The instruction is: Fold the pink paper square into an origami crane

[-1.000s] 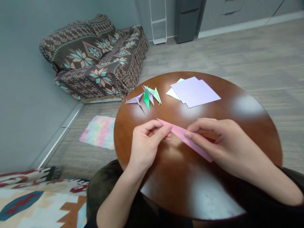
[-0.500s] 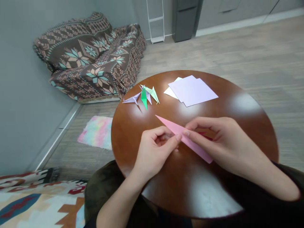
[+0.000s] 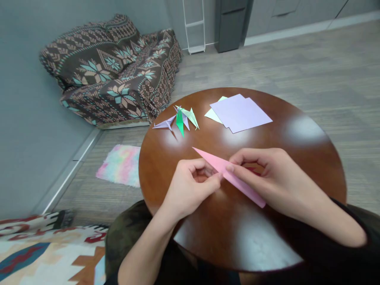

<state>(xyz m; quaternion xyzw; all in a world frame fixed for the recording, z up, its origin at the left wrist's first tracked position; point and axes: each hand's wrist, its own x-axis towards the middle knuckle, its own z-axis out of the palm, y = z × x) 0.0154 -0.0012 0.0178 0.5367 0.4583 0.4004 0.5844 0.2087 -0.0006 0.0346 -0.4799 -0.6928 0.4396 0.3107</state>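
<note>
A pink sheet of origami paper (image 3: 212, 159), folded into a long narrow point, is held slantwise above the table. My left hand (image 3: 190, 186) pinches its near edge around the middle between thumb and fingers. On the other side, my right hand (image 3: 267, 178) is closed on the same paper, its thumb pressed flat on the fold. Something darker pink or red shows behind the right fingers; I cannot make out what it is. Farther off on the table lie several folded paper cranes, among them a green crane (image 3: 179, 122) and a purple crane (image 3: 166, 124).
The round brown table (image 3: 166, 174) holds a stack of square purple sheets (image 3: 242, 113) with a pale green sheet (image 3: 212, 115) under it at the far side. A sofa with a patterned cover (image 3: 118, 75) stands back left, and a fluffy pastel rug (image 3: 120, 164) lies on the floor.
Both hands and the pink paper have shifted very slightly left. The paper's far tip sits a little lower, and the left thumb has slid back a bit along the edge.
</note>
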